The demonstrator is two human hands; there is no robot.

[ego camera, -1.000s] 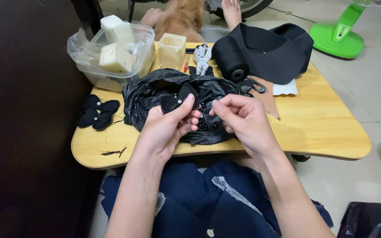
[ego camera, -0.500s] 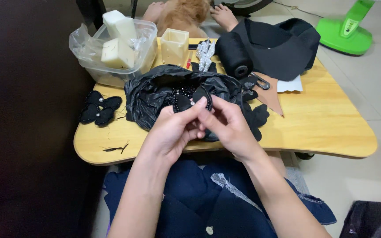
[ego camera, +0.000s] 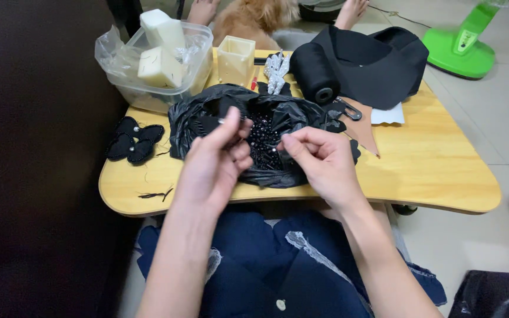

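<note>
Pinching something tiny is what both hands are up to, right over the near edge of the little wooden table (ego camera: 431,176). Left hand (ego camera: 216,162) has thumb and forefinger closed on a thin pin-like bit, too small to tell exactly what it is, other fingers curled in loose. Right hand (ego camera: 319,162) is mostly closed too, fingertips pressed together like it's got a thread or a bead, but honestly I can't make out what's in there.

Both hover just above the black plastic bag (ego camera: 278,118), which sits open in the middle of the table toward the near edge, with a pile of shiny black beads (ego camera: 263,138) in its hollow between the two hands.

Other stuff: finished black fabric flowers (ego camera: 132,140) by the left edge, a clear plastic tub (ego camera: 198,44) with pale foam blocks (ego camera: 159,66) at the far left corner, a small cream square cup (ego camera: 235,59) next to it, a black thread spool (ego camera: 313,73) and folded black cloth (ego camera: 378,59) along the far edge. Green fan base (ego camera: 460,50) on the floor past the far right corner.
</note>
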